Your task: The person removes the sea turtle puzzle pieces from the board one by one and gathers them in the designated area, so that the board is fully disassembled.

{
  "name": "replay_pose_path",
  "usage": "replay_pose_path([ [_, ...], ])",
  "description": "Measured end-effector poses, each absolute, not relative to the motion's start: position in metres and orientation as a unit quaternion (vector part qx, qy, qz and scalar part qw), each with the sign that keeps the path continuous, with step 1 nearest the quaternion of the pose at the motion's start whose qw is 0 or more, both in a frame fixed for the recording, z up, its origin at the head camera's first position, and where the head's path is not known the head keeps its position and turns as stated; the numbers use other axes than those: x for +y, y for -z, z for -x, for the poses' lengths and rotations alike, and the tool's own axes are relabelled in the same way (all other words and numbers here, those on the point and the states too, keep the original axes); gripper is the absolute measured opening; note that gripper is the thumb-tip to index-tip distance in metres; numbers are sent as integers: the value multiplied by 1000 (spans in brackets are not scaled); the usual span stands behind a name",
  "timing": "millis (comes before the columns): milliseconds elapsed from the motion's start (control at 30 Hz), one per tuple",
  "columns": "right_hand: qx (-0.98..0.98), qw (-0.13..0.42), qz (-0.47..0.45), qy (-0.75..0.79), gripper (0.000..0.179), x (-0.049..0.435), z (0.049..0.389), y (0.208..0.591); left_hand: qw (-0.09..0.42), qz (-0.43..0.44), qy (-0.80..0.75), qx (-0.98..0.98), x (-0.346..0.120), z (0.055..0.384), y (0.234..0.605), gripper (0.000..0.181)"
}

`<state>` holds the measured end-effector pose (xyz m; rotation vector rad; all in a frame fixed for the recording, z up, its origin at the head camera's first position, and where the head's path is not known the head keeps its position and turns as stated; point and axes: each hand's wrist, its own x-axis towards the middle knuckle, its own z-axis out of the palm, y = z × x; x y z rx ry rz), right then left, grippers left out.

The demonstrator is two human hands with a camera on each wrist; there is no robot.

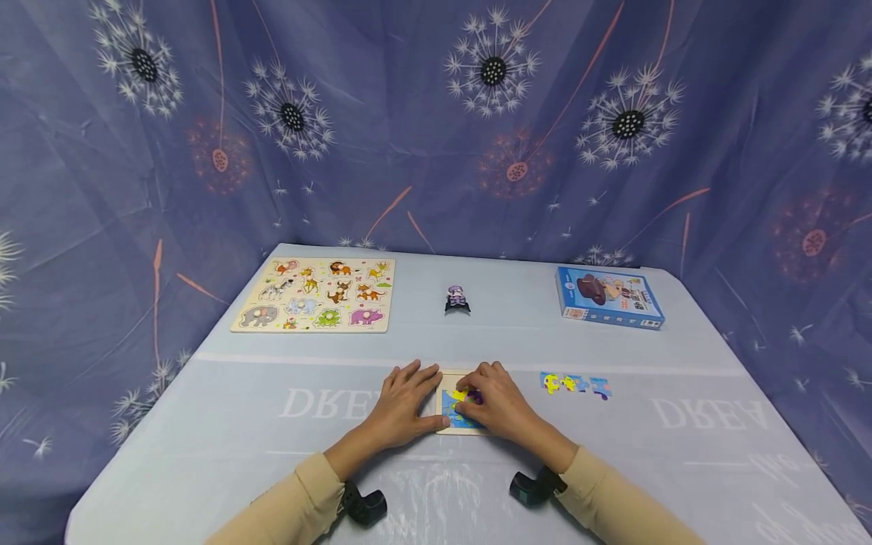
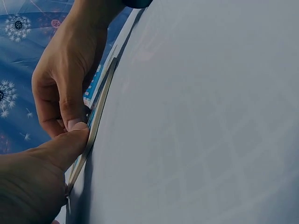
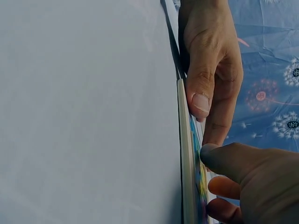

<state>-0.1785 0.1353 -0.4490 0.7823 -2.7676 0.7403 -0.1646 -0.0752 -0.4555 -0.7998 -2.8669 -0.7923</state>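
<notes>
1. Apparently, piece-fitting is underway: the right hand (image 1: 500, 401), fingers curled, works over the puzzle tray (image 1: 466, 432), near centre; whether it pinches anything cannot be told.
2. The left hand (image 1: 407, 405), fingers spread, touches the tray's left side.
3. Next probably calls for the loose pieces (image 1: 572, 383), right.
4. Pale table (image 1: 490, 344); blue dandelion curtain (image 1: 381, 136) at the far side.

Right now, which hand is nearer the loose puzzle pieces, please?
The right: the right hand is left of the loose puzzle pieces; the left hand is farther left.
</notes>
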Motion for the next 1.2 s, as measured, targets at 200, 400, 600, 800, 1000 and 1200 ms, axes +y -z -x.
replay_pose_path([
  [200,-930,85,-260,-247,25,136,179,451,27,259,251,-932,-75,166,458,76],
  [400,-929,86,-263,-247,26,136,179,452,33,267,254,-929,-76,166,458,74],
  [600,-928,90,-266,-244,26,136,179,454,67,286,272,-916,-76,163,459,74],
  [800,-930,85,-260,-245,25,135,178,454,43,278,294,-914,-75,163,460,73],
  [1000,-931,81,-253,-249,25,135,178,454,18,260,290,-921,-75,164,460,74],
  [1200,-932,74,-248,-254,24,134,179,452,19,257,290,-922,-74,163,457,76],
])
